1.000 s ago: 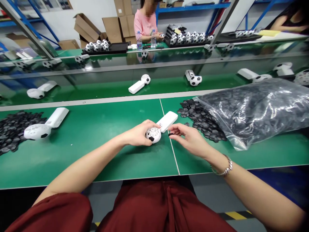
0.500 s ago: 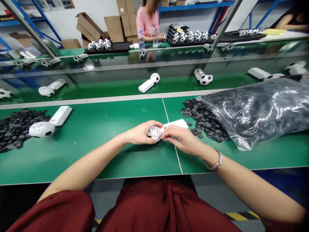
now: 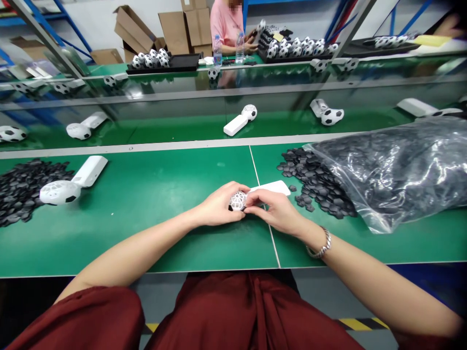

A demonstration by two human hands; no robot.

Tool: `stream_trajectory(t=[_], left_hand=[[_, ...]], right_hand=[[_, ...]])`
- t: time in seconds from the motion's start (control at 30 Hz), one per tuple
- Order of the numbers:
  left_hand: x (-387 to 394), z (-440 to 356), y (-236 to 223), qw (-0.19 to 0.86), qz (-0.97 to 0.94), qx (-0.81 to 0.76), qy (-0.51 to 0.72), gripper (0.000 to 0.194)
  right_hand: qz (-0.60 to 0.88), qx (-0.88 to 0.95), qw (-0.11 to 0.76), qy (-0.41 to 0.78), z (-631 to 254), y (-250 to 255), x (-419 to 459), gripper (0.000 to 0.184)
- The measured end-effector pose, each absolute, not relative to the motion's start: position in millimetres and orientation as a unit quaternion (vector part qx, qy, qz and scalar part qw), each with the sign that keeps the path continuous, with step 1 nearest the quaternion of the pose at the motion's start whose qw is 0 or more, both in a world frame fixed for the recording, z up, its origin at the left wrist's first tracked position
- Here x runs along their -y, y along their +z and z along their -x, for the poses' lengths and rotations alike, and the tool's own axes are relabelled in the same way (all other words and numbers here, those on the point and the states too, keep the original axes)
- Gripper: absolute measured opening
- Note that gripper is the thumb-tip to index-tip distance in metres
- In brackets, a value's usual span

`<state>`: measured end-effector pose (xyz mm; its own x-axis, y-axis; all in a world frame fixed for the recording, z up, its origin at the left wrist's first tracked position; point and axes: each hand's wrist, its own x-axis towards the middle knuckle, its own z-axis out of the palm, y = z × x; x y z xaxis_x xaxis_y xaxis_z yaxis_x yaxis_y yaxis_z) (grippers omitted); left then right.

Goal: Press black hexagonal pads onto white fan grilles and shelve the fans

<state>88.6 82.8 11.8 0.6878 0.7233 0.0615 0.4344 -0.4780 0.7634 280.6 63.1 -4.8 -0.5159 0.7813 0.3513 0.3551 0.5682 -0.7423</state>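
My left hand point(image 3: 222, 204) is closed around the football-shaped head point(image 3: 238, 200) of a white handheld fan, its thumb on the near side and fingers on the far side. The head has a white lattice face, and a dark patch shows by the thumb. From it the flat white handle point(image 3: 277, 187) runs right along the table, partly behind my right hand point(image 3: 268, 209). That hand's thumb and fingertips are pinched against the head's right side. Whatever lies between them is hidden. Loose black pentagon pieces point(image 3: 321, 189) are heaped to the right.
A clear plastic bag point(image 3: 404, 170) of black pieces lies at the right. Another fan point(image 3: 60, 192) rests beside a second black heap point(image 3: 22, 194) at the left. Several fans, one here point(image 3: 236, 125), lie on the green strip beyond the pale ledge point(image 3: 197, 144). A person point(image 3: 228, 29) sits opposite.
My right hand, earlier apart from the fan with a black piece in its pinch, has moved left onto the head. The handle has swung nearer to level. Fans on the far strip have shifted right.
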Motion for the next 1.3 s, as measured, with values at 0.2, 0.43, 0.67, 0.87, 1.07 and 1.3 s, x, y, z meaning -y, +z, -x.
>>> stream_trajectory(t=[0.2,0.43,0.67,0.87,1.07,1.3], left_hand=[[-82.6,-90.8,14.2,0.384,-0.838,-0.342,0.184,0.045],[-83.5,-90.8,14.0,0.392,-0.835,-0.343,0.178,0.039],[-83.9,-90.7,14.3,0.398,-0.834,-0.338,0.175,0.048],[-87.3,-88.8,12.6,0.418,-0.827,-0.329,0.183,0.045],[-90.4,-86.5,10.4,0.418,-0.832,-0.313,0.188,0.045],[-94.3,-82.9,7.6,0.416,-0.843,-0.291,0.181,0.045]], right_hand=[[0.341,0.807,0.324,0.356,-280.2,-1.5,-66.8,0.006],[0.329,0.816,0.292,0.375,-279.6,1.4,-73.1,0.012],[0.34,0.811,0.297,0.372,-283.4,3.0,-67.4,0.007],[0.348,0.824,0.31,0.321,-283.5,-1.4,-67.6,0.007],[0.314,0.853,0.304,0.286,-286.2,-3.0,-73.2,0.008],[0.257,0.882,0.298,0.26,-285.9,-5.5,-77.3,0.006]])
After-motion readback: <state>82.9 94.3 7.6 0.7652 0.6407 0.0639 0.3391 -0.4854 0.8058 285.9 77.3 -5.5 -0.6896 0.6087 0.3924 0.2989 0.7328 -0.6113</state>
